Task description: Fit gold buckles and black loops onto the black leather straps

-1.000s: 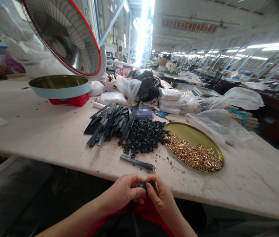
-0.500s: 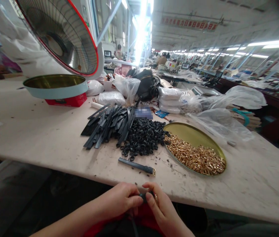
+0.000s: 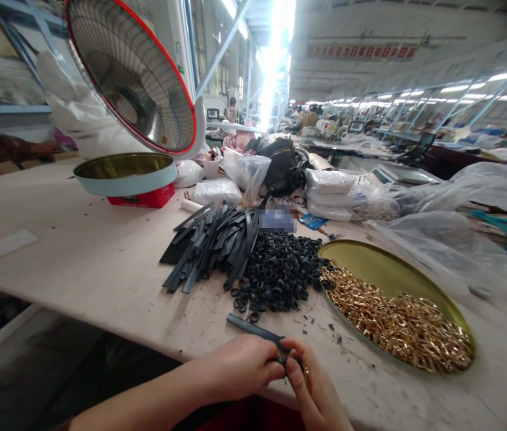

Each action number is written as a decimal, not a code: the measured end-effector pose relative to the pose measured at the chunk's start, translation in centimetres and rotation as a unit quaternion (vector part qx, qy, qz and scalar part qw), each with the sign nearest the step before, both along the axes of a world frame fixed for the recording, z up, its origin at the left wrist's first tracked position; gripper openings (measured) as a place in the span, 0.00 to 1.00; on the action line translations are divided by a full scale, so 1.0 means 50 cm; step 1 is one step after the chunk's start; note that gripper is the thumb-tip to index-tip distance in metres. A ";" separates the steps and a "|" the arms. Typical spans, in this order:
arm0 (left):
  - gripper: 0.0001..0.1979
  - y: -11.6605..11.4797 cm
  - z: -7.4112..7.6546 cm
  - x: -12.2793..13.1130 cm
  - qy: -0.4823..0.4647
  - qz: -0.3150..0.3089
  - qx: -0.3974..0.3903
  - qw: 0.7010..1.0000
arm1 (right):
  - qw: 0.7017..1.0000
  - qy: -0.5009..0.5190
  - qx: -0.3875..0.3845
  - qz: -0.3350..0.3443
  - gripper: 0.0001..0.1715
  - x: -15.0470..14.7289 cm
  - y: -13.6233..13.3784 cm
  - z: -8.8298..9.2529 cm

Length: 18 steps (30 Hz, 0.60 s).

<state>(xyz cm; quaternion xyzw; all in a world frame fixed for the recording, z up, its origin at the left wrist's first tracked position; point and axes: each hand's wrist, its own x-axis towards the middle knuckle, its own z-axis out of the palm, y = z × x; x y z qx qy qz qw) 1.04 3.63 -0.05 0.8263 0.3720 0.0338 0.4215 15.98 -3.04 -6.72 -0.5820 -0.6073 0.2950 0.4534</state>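
the person at the bench has a small dark strap [image 3: 282, 361] pinched between both hands, by the near edge of the table [image 3: 118, 275]. the left hand [image 3: 243, 366] is curled, thumb and fingers pressed together on one side of it. the right hand [image 3: 312, 383] is half folded, thumb and forefinger gripping the other side, with a gold glint [image 3: 306, 375] peeping out by the fingers. most of the strap is covered, so from here i can't make out how it is bent or threaded.

to handle it well, i'd say one hand should grip firmly while the other does the fine work, since a narrow strip could twist or slip. thumbs close to the metal would likely give better control, and a light squeeze may spare a crease.

just beyond the hands lies a second strap [image 3: 253, 327], its right end hidden behind the fingers; i can't say whether they touch it. further back, black loops [image 3: 275, 275] lie heaped beside black strips [image 3: 212, 245], and gold pieces [image 3: 397, 329] pile in the near part of the round tray [image 3: 383, 263].
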 end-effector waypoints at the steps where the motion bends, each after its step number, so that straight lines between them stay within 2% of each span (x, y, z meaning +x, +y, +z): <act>1: 0.13 0.000 -0.002 0.001 0.012 0.006 0.006 1.000 | 1.000 -0.013 0.008 -0.009 0.18 -0.002 0.001 -0.007; 5: 0.13 -0.006 -0.006 0.013 0.027 0.027 -0.018 0.999 | 0.999 -0.038 0.010 -0.035 0.20 -0.004 0.003 -0.027; 9: 0.14 0.004 -0.010 0.032 -0.008 0.006 -0.038 0.999 | 1.000 -0.025 -0.004 -0.010 0.19 0.009 0.022 -0.011; 12: 0.14 0.040 -0.015 0.031 0.020 -0.011 0.032 0.999 | 0.997 -0.082 -0.012 -0.001 0.18 0.026 0.057 0.004; 14: 0.15 0.082 -0.018 0.014 0.055 0.033 0.138 0.988 | 0.988 -0.154 -0.016 -0.014 0.17 0.038 0.082 0.002; 16: 0.14 0.128 -0.023 -0.013 0.098 0.146 0.226 0.958 | 0.977 -0.210 -0.002 -0.034 0.16 0.045 0.102 -0.008; 18: 0.11 0.166 -0.031 -0.041 0.154 0.252 0.271 0.916 | 0.970 -0.237 0.019 -0.041 0.15 0.048 0.110 -0.022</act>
